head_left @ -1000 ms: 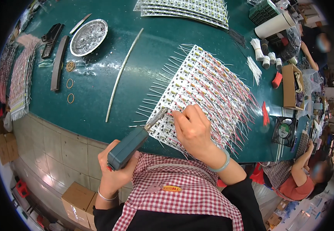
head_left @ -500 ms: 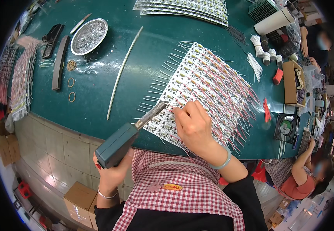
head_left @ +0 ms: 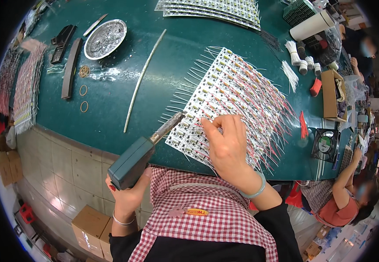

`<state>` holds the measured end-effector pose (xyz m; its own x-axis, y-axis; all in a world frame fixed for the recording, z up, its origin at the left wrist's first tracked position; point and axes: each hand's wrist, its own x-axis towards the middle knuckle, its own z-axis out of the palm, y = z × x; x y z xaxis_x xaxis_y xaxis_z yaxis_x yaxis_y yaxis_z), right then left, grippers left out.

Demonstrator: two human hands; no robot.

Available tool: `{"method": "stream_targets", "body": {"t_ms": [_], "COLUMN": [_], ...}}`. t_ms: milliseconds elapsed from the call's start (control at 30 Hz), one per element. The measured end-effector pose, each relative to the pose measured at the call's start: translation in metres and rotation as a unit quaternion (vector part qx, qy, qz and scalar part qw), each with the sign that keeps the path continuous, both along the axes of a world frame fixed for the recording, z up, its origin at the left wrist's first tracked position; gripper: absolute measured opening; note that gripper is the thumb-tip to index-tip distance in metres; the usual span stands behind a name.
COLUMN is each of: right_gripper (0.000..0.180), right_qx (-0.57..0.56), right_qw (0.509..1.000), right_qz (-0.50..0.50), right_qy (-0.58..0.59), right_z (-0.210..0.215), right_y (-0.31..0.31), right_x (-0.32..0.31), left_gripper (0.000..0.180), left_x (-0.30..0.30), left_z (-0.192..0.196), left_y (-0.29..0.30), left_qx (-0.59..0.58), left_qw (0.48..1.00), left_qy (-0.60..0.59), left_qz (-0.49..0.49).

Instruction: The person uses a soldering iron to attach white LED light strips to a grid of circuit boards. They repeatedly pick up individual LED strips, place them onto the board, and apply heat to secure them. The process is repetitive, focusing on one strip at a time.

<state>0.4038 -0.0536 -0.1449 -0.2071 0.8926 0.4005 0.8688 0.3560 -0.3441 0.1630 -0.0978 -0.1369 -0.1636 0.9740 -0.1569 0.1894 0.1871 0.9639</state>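
My left hand (head_left: pixel 130 194) is wrapped round the handle of a dark green soldering gun (head_left: pixel 132 160). Its dull metal tip reaches up to the left edge of a white circuit board panel (head_left: pixel 213 94). Rows of small parts cover the panel, with white wires sticking out on the left and many red and white wires fanning right. Over the panel's lower middle, my right hand (head_left: pixel 229 146) is closed in a pinch among the wires, on what looks like a thin wire, just right of the tip. The exact contact at the fingertips is too small to tell.
A metal bowl (head_left: pixel 124 40) of solder scraps, a grey bar (head_left: pixel 70 72) and rubber bands (head_left: pixel 84 90) lie left. A pale rod (head_left: pixel 143 78) stretches beside the panel. Stacked panels (head_left: pixel 211 19) lie beyond. Wire bundles (head_left: pixel 292 52) and a fan (head_left: pixel 325 144) are right, near two people.
The soldering gun's tip has shifted slightly left and up, away from my right fingers. My right hand has moved a little right, still pinched. The view has shifted slightly.
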Motion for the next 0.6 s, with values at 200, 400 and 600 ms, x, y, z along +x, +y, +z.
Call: {"method": "stream_targets", "body": {"t_ms": [200, 400, 600], "right_gripper": [0.033, 0.025, 0.022], "right_qx": [0.001, 0.006, 0.012], "right_qw": [1.0, 0.999, 0.999], "right_qz": [0.011, 0.003, 0.002], "right_qy": [0.015, 0.037, 0.038], "right_z": [-0.002, -0.02, -0.022], "right_y": [-0.006, -0.008, -0.007], "right_x": [-0.003, -0.01, -0.011], "left_gripper": [0.024, 0.022, 0.023], "left_x": [-0.001, -0.001, -0.001], "left_z": [0.001, 0.004, 0.002], "left_y": [-0.004, -0.004, -0.005], "left_qx": [0.012, 0.055, 0.068], "left_qw": [0.999, 0.995, 0.991], "left_qy": [0.026, 0.05, 0.058], "left_qz": [-0.019, -0.071, -0.1]}}
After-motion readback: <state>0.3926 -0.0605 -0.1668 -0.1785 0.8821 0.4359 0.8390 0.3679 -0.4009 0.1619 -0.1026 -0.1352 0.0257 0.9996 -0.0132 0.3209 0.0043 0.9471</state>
